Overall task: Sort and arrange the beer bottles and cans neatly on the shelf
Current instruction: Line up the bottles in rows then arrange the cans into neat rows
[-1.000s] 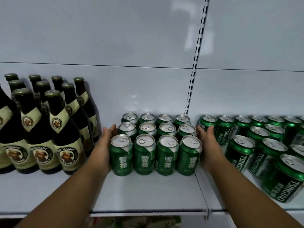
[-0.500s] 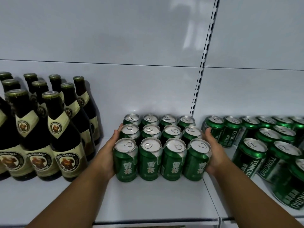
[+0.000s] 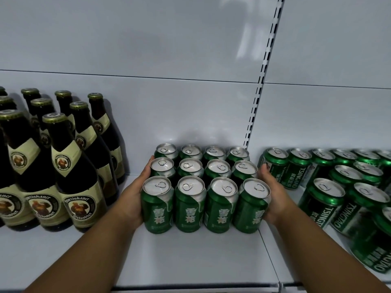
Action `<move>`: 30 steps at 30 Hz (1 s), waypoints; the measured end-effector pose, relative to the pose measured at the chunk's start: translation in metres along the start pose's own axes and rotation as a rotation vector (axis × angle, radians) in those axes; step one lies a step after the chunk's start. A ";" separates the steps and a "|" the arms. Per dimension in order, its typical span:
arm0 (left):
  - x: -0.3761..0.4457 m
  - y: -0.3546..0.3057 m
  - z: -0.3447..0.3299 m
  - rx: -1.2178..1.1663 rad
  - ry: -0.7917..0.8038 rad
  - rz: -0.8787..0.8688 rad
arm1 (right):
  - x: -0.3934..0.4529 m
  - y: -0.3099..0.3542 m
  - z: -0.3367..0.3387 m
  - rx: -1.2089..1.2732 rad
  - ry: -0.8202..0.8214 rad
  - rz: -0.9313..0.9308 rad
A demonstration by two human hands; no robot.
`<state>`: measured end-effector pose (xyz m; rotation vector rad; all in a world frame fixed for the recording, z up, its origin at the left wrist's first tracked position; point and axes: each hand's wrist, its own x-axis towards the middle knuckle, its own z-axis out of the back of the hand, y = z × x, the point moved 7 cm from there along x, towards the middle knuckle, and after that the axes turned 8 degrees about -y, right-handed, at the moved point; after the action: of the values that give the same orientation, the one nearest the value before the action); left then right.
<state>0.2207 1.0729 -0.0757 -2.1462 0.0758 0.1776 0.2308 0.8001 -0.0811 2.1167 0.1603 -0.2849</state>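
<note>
While both hands press in from the sides, the scene reads like this:
Can block: twelve green cans (image 3: 206, 187), three rows of four, upright and packed tight in the middle of the white shelf (image 3: 190, 256).
Left hand: left hand (image 3: 132, 199) flat against the block's left side, fingers straight, reaching back along the cans.
Right hand: right hand (image 3: 275, 197) against the right side, thumb on top, fingers lightly wrapped round the front corner can.
Bottles: dark beer bottles (image 3: 61, 157) stand grouped at left, apart from the block.
Tsingtao cans: Tsingtao cans (image 3: 342, 187) crowd the right bay, just beside the right hand.
</note>
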 end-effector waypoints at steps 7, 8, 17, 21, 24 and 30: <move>-0.006 -0.005 0.004 -0.031 -0.071 -0.069 | -0.007 0.008 -0.002 -0.044 -0.001 0.045; -0.007 -0.007 0.010 -0.042 -0.130 -0.110 | -0.009 0.010 0.000 -0.032 -0.006 0.060; -0.055 0.000 0.021 0.268 -0.184 -0.312 | -0.040 -0.004 0.004 0.006 0.038 0.210; -0.059 0.004 0.011 0.375 -0.089 -0.317 | -0.042 -0.005 0.001 -0.025 -0.013 0.215; -0.064 -0.001 0.009 0.427 -0.093 -0.328 | -0.044 -0.002 0.007 -0.087 -0.085 0.249; -0.086 -0.013 0.013 0.836 -0.292 -0.561 | -0.089 0.008 0.025 -0.726 -0.328 0.575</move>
<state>0.1360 1.0898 -0.0591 -1.2267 -0.5295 0.0991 0.1434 0.7748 -0.0640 1.2966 -0.4696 -0.1835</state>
